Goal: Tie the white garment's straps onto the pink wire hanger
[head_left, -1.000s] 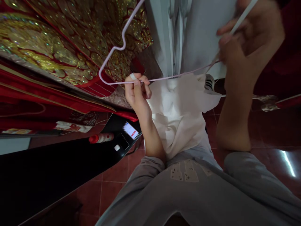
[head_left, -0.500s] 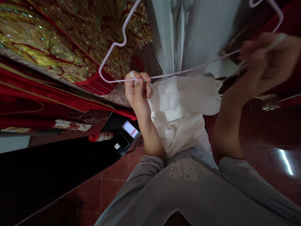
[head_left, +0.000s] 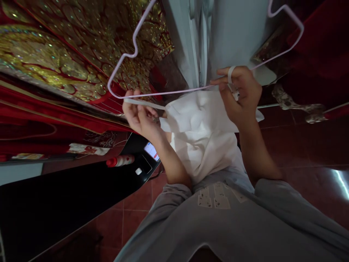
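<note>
A pale pink clothes hanger point(head_left: 160, 94) hangs in front of me, its lower bar running across both hands. My left hand point(head_left: 141, 118) is near the bar's left corner, fingers curled on a white strap point(head_left: 148, 104) that stretches to the white cloth garment point(head_left: 196, 112) below. With thumb and fingers drawn together, my right hand point(head_left: 242, 94) grips the bar right of its middle. Another white strap point(head_left: 230, 74) loops round one of its fingers. The garment hangs against my front, its top edge just under the bar.
Red and gold sequined clothes point(head_left: 54, 54) hang at the left. Below them a black table point(head_left: 68, 196) bears a red-capped bottle point(head_left: 120, 161), a phone point(head_left: 152, 151) and a small white case point(head_left: 138, 171). Grey-blue cloth point(head_left: 234, 32) hangs ahead, dark red cloth point(head_left: 321, 47) at the right.
My left hand has slid left along the bar, drawing a strap out straight. My right hand has moved left and inward from the hanger's right end. The hanger has shifted slightly left.
</note>
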`<control>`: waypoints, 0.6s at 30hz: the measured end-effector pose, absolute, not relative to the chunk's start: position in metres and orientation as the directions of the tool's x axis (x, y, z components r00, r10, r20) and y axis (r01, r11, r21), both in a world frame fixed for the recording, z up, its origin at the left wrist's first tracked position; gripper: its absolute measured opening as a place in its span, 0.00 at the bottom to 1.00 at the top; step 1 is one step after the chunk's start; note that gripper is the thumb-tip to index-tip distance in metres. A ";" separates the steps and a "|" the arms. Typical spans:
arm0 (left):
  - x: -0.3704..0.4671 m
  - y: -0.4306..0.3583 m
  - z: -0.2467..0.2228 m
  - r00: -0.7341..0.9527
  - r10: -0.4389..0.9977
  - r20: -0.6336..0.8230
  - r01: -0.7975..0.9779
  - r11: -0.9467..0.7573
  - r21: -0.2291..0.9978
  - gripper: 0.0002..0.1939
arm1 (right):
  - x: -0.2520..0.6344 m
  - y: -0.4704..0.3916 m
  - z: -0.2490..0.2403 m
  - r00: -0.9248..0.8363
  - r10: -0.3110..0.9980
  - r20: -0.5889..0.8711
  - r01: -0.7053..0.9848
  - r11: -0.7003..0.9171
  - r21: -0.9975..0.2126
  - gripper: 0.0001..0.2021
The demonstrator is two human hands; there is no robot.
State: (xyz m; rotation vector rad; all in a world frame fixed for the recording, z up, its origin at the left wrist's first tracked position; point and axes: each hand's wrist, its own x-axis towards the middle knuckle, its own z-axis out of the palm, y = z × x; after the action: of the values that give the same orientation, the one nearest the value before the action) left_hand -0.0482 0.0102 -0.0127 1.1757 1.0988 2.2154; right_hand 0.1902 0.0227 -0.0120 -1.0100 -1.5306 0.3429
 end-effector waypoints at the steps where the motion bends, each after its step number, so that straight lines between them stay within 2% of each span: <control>1: -0.054 0.010 -0.013 -0.597 0.602 0.530 0.073 -0.617 0.783 0.09 | 0.189 0.023 -0.011 0.094 0.728 0.679 0.380 0.605 -0.700 0.11; 4: -0.074 0.014 -0.011 -0.667 0.414 0.620 0.264 -0.647 0.716 0.10 | 0.188 0.021 -0.009 0.097 0.708 0.700 0.342 0.636 -0.691 0.14; 7: -0.092 0.022 -0.005 -0.593 0.297 0.749 0.389 -0.709 0.589 0.16 | 0.191 0.019 -0.008 0.075 0.727 0.682 0.326 0.629 -0.706 0.15; 9: -0.101 0.029 0.000 -0.523 0.313 0.793 0.382 -0.745 0.547 0.16 | 0.191 0.018 -0.008 0.068 0.727 0.683 0.323 0.632 -0.704 0.15; 14: -0.115 0.036 0.015 -0.419 0.397 0.817 0.296 -0.791 0.536 0.15 | 0.187 0.020 -0.012 0.123 0.708 0.696 0.262 0.653 -0.711 0.16; 18: -0.119 0.034 0.033 -0.200 0.501 0.842 0.293 -0.790 0.539 0.14 | 0.188 0.022 -0.017 0.120 0.714 0.690 0.231 0.656 -0.719 0.17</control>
State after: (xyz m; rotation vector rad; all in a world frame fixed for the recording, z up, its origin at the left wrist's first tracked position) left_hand -0.1188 0.0341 0.0327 1.8860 0.9481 2.1240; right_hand 0.1876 0.0215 -0.0174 -0.8426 -1.4463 0.4218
